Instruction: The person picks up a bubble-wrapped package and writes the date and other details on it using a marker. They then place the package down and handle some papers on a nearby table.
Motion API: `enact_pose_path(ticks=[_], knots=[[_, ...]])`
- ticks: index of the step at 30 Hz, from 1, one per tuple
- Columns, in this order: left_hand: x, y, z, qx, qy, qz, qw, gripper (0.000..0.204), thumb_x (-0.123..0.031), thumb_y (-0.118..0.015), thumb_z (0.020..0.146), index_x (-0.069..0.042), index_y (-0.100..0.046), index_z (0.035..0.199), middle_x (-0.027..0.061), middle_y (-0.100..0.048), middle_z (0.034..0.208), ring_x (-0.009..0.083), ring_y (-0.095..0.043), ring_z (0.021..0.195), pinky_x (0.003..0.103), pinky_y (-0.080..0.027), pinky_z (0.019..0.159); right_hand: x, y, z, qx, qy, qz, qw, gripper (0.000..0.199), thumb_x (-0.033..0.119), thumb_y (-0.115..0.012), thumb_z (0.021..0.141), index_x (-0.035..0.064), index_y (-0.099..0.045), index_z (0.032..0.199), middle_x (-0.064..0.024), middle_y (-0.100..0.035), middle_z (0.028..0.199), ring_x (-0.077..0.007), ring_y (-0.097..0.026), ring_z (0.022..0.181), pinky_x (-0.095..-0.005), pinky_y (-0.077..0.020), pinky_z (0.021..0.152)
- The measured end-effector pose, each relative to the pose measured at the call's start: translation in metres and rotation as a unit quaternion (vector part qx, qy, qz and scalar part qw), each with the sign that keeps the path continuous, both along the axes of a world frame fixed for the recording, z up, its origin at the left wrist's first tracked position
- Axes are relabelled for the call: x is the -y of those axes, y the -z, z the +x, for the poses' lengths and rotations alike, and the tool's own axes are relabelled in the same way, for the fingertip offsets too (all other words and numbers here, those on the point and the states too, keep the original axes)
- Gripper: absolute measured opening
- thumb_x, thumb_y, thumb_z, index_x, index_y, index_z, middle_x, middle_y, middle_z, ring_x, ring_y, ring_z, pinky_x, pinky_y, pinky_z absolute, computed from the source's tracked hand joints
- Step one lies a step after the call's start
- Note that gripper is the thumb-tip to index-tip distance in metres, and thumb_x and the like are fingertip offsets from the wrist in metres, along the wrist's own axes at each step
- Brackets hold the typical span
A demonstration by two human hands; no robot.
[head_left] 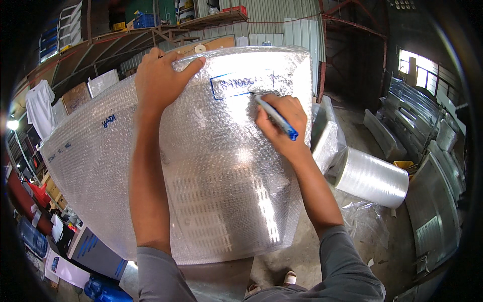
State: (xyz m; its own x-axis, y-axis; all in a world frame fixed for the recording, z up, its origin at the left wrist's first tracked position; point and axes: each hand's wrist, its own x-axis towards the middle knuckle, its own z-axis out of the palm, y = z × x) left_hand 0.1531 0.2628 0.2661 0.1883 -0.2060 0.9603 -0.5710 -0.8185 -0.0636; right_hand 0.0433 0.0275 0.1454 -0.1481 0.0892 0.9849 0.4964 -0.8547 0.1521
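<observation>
A large metal panel in clear bubble wrap (216, 166) fills the middle, tilted up in front of me. At its far edge my left hand (160, 80) grips it, with the fingers hooked over and the thumb on the front. Held in my right hand (286, 123) is a marker pen (275, 117) with a grey-white barrel and a blue end. Its tip touches the wrap at the lower line of a hand-drawn blue box (232, 94) with writing in it. More blue handwriting (108, 121) is on the wrap to the left of my left forearm.
A big roll of clear wrap (372, 177) lies on the floor at right, beside loose plastic film (365, 221). Wrapped panels (329, 133) lean nearby, with metal panels (435, 211) at far right. A white shirt (40, 105) hangs at left. Blue water bottles (32, 236) stand lower left.
</observation>
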Motion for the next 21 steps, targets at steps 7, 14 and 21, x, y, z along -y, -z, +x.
enact_pose_path(ticks=[7, 14, 21], knots=[[0.003, 0.0, -0.004, -0.007, -0.005, 0.003, 1.0, 0.072, -0.07, -0.074, 0.079, -0.003, -0.079, 0.102, 0.0114, -0.06, 0.092, 0.0258, -0.057, 0.091, 0.04, -0.044, 0.072, 0.035, 0.004, -0.018, -0.027, -0.02, 0.1, 0.994, 0.017, 0.007, -0.077, 0.084, 0.0022, -0.072, 0.1, -0.0084, -0.073, 0.092, -0.0196, -0.067, 0.078, -0.0325, -0.0509, 0.078], [-0.001, -0.006, -0.009, -0.051, 0.013, -0.007, 0.999, 0.068, -0.066, -0.07, 0.084, -0.002, -0.079, 0.103, 0.0138, -0.06, 0.094, 0.0284, -0.058, 0.094, 0.042, -0.046, 0.077, 0.055, 0.053, -0.054, -0.051, -0.16, 0.279, 0.946, 0.022, 0.012, -0.076, 0.093, -0.0007, -0.069, 0.111, -0.0087, -0.071, 0.102, -0.0132, -0.066, 0.088, -0.0259, -0.0526, 0.079], [0.001, -0.017, -0.001, -0.078, -0.009, 0.033, 0.996, 0.067, -0.063, -0.063, 0.09, 0.0, -0.08, 0.103, 0.0191, -0.061, 0.096, 0.033, -0.059, 0.098, 0.042, -0.047, 0.083, 0.124, 0.119, -0.081, -0.088, -0.195, 0.439, 0.873, 0.021, 0.013, -0.069, 0.099, -0.0004, -0.064, 0.115, -0.0054, -0.067, 0.087, -0.0092, -0.061, 0.076, -0.0242, -0.0498, 0.069]])
